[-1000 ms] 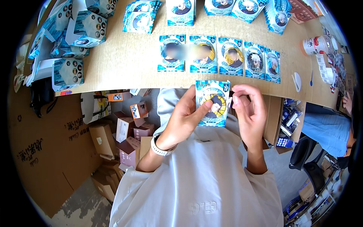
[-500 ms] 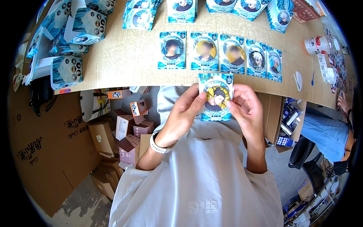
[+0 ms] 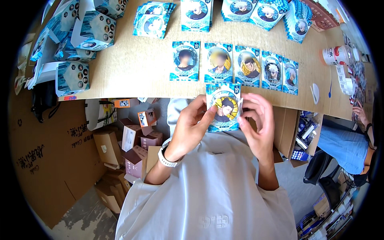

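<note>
My left hand pinches the left edge of a blue picture packet, thumb on its front. The packet carries a dark-haired cartoon figure on a yellow disc and is held upright just off the near edge of the table. Beside its right edge is my right hand, fingers apart and curved, the thumb tip at or very near the edge. Whether another packet lies behind the front one I cannot tell. Just beyond, similar packets lie in a row, from a dark-haired one at left to a white-haired one at right.
Fanned stacks of packets lie along the far side of the wooden table. Opened blue boxes crowd its left end. A bottle and a white scrap are at right. Cartons stand below; a person's hand shows far right.
My right hand has loosened from the packet's right edge, its fingers spreading. The packet has shifted slightly left and down in my left hand. The whole view has shifted a little.
</note>
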Action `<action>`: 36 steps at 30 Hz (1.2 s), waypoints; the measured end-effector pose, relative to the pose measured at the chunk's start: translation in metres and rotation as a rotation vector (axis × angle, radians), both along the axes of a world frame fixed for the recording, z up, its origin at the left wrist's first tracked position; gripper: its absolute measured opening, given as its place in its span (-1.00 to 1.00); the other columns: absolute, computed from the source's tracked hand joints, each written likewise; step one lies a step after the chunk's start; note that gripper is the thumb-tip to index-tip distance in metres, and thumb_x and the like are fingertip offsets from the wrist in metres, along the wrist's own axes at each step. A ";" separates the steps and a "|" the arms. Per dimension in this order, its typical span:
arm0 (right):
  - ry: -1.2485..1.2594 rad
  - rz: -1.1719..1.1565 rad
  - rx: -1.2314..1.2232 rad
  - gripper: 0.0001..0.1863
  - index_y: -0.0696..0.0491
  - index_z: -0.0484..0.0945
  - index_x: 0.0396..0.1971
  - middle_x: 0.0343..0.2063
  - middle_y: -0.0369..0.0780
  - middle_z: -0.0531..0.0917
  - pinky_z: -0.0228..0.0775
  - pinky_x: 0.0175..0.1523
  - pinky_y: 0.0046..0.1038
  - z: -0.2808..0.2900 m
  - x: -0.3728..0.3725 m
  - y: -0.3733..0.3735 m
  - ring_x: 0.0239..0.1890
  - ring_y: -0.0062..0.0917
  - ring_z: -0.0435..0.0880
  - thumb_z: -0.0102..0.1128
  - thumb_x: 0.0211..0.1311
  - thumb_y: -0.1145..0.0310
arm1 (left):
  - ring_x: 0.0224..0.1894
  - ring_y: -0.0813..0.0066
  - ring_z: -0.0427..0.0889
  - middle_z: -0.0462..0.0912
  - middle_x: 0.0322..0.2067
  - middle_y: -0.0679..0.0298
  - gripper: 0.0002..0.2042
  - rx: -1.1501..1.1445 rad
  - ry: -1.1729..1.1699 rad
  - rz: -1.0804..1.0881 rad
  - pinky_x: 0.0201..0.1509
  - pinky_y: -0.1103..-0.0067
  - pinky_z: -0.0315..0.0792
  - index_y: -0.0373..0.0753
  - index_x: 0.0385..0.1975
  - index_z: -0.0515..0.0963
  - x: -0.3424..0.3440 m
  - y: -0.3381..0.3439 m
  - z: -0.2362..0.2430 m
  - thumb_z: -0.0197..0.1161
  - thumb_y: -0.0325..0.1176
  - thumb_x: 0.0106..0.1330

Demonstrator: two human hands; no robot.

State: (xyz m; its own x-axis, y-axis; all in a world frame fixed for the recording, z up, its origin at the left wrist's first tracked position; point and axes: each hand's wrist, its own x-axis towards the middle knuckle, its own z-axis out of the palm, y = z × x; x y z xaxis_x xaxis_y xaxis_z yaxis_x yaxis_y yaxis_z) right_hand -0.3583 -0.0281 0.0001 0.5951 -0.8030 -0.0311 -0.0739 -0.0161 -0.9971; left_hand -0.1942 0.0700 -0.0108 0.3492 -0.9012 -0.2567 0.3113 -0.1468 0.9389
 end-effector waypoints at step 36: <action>0.287 0.424 -0.629 -0.42 0.17 0.45 0.09 0.28 -0.05 0.37 0.48 0.13 -0.24 0.015 0.023 0.004 0.18 -0.13 0.48 0.44 0.02 0.48 | -0.19 0.05 0.60 0.55 -0.18 -0.01 -0.67 0.159 -1.237 0.397 -0.09 0.34 0.50 -0.42 0.04 0.50 0.145 -0.015 -0.009 0.23 -0.54 0.28</action>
State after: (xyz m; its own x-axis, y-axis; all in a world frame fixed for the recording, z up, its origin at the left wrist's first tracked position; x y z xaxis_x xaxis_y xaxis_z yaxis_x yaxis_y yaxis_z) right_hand -0.3348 -0.0244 0.0156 0.8904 -0.4285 0.1536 -0.1868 -0.6516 -0.7353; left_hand -0.0493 0.0545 -0.0198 0.6622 -0.6728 0.3299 -0.6919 -0.3799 0.6140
